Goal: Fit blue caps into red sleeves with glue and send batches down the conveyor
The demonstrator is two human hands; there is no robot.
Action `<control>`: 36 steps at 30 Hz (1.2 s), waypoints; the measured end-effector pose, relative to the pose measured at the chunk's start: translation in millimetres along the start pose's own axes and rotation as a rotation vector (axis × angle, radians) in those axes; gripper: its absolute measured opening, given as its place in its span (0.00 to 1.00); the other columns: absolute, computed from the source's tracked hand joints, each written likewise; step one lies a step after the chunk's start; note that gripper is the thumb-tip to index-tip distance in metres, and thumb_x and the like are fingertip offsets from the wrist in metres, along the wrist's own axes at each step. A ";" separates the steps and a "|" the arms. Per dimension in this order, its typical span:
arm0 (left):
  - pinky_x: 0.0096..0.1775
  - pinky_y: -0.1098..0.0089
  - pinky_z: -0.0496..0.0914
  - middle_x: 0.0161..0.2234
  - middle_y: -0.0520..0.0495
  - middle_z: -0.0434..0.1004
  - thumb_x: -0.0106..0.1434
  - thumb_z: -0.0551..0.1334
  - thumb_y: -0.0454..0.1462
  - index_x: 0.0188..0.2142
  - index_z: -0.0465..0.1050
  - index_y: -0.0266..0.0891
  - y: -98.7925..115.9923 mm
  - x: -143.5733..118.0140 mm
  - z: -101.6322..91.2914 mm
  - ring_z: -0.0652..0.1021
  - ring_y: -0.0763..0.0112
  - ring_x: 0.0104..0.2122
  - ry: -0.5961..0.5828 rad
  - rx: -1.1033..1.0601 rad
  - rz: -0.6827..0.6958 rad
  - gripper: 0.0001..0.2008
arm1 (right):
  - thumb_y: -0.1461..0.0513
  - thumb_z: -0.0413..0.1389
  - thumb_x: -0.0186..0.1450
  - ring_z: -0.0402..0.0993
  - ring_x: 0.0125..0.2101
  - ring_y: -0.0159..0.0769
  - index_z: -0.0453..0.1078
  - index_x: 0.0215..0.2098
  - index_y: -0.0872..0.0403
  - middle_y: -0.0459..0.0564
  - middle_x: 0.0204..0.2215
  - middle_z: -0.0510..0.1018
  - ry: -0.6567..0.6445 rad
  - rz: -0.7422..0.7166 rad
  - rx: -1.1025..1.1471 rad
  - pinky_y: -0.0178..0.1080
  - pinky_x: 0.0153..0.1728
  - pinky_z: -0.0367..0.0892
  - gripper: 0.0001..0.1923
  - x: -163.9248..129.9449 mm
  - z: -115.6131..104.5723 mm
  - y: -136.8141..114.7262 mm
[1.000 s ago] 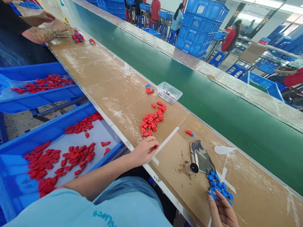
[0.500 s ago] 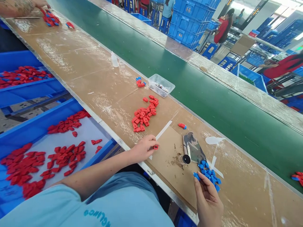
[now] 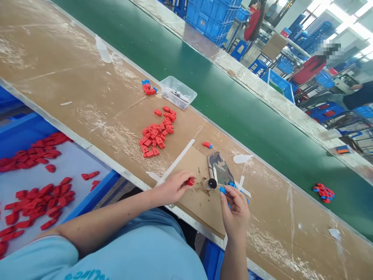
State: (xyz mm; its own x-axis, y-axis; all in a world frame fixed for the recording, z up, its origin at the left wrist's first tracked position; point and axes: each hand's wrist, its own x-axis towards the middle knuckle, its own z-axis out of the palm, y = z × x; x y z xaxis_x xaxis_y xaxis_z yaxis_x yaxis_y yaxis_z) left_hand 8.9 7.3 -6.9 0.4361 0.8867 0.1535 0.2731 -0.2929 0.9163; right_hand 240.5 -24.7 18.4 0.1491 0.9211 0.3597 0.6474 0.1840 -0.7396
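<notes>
Between the fingertips of my left hand (image 3: 174, 188) is a small red plastic piece (image 3: 190, 181), held above the cardboard sheet (image 3: 186, 206). My right hand (image 3: 236, 208) pinches a small blue plastic piece (image 3: 223, 190), and its fingers hide most of the blue pile behind them. Between the two hands stands a small jar with a black top (image 3: 212, 183), with brown stains around it. A camouflage-patterned cloth (image 3: 221, 169) lies just beyond the jar. Farther off, a heap of red pieces (image 3: 155, 136) rests on the table, and one joined red-and-blue piece (image 3: 207, 144) lies alone.
Beyond the table runs a green conveyor belt (image 3: 221, 93) carrying a red-and-blue cluster (image 3: 324, 193). A clear plastic tub (image 3: 178, 92) sits by the belt's edge, beside a few red-and-blue pieces (image 3: 149, 88). At left, a blue crate (image 3: 96, 194) holds many red pieces. People sit across the belt.
The view has swung to the right. My right hand, with the blue piece, has come away from the blue pile toward the jar and my left hand. My left hand keeps its red piece.
</notes>
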 end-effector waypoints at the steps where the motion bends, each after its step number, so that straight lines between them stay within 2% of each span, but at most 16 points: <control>1: 0.44 0.65 0.70 0.39 0.44 0.73 0.65 0.53 0.30 0.48 0.67 0.38 1.1 1.2 3.5 0.73 0.66 0.39 -0.012 -0.011 0.000 0.13 | 0.57 0.57 0.64 0.75 0.42 0.40 0.76 0.41 0.53 0.55 0.40 0.76 -0.014 -0.030 -0.062 0.41 0.39 0.76 0.11 2.2 -0.7 -1.9; 5: 0.44 0.66 0.71 0.42 0.43 0.72 0.64 0.53 0.29 0.46 0.68 0.39 3.9 4.3 14.1 0.73 0.67 0.40 -0.020 -0.077 0.029 0.12 | 0.56 0.53 0.67 0.76 0.39 0.39 0.76 0.41 0.51 0.52 0.37 0.79 -0.095 -0.159 -0.268 0.42 0.41 0.73 0.12 8.6 -2.4 -7.4; 8: 0.42 0.69 0.71 0.44 0.44 0.70 0.62 0.58 0.30 0.44 0.70 0.39 3.3 4.2 18.3 0.74 0.71 0.35 0.018 -0.127 -0.003 0.11 | 0.56 0.51 0.68 0.76 0.38 0.39 0.77 0.42 0.49 0.52 0.36 0.80 -0.133 -0.232 -0.330 0.40 0.40 0.72 0.13 11.1 -2.2 -8.4; 11: 0.40 0.70 0.71 0.42 0.46 0.69 0.61 0.59 0.30 0.43 0.72 0.40 2.1 3.1 19.8 0.73 0.72 0.34 0.038 -0.127 -0.024 0.11 | 0.57 0.51 0.69 0.75 0.37 0.38 0.76 0.44 0.50 0.51 0.35 0.80 -0.147 -0.282 -0.359 0.39 0.38 0.70 0.14 12.6 -1.5 -7.9; 22: 0.39 0.69 0.71 0.40 0.45 0.71 0.60 0.59 0.29 0.45 0.69 0.38 0.3 1.9 22.2 0.74 0.69 0.37 0.065 -0.170 -0.032 0.13 | 0.57 0.51 0.68 0.75 0.35 0.37 0.77 0.45 0.50 0.52 0.35 0.80 -0.166 -0.315 -0.389 0.38 0.35 0.69 0.14 14.5 -0.3 -8.1; 28: 0.37 0.70 0.70 0.36 0.47 0.73 0.60 0.58 0.30 0.38 0.68 0.38 -0.5 2.4 22.8 0.73 0.69 0.35 0.059 -0.188 -0.067 0.06 | 0.55 0.53 0.67 0.76 0.37 0.38 0.78 0.43 0.49 0.51 0.35 0.81 -0.172 -0.194 -0.317 0.39 0.37 0.71 0.14 14.7 -1.8 -6.2; 32: 0.39 0.70 0.70 0.36 0.46 0.74 0.62 0.57 0.31 0.38 0.69 0.37 1.6 3.5 20.9 0.74 0.68 0.37 0.067 -0.214 -0.005 0.05 | 0.53 0.56 0.64 0.76 0.36 0.39 0.78 0.42 0.51 0.52 0.36 0.81 -0.137 -0.058 -0.202 0.40 0.39 0.71 0.14 13.1 -2.4 -4.8; 36: 0.39 0.71 0.72 0.35 0.47 0.74 0.62 0.57 0.31 0.38 0.69 0.37 -0.2 3.5 23.6 0.75 0.70 0.36 0.080 -0.273 -0.033 0.05 | 0.52 0.58 0.62 0.76 0.35 0.39 0.77 0.41 0.52 0.52 0.35 0.81 -0.118 0.070 -0.065 0.43 0.39 0.71 0.15 5.6 -1.1 -7.5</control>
State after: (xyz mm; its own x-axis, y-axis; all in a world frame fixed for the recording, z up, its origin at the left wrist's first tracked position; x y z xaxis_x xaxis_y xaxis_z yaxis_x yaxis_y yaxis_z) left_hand 30.6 2.0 -15.3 0.3586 0.9228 0.1411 0.0398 -0.1661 0.9853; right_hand 237.3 -21.3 26.5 0.1094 0.9654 0.2366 0.6864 0.0988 -0.7205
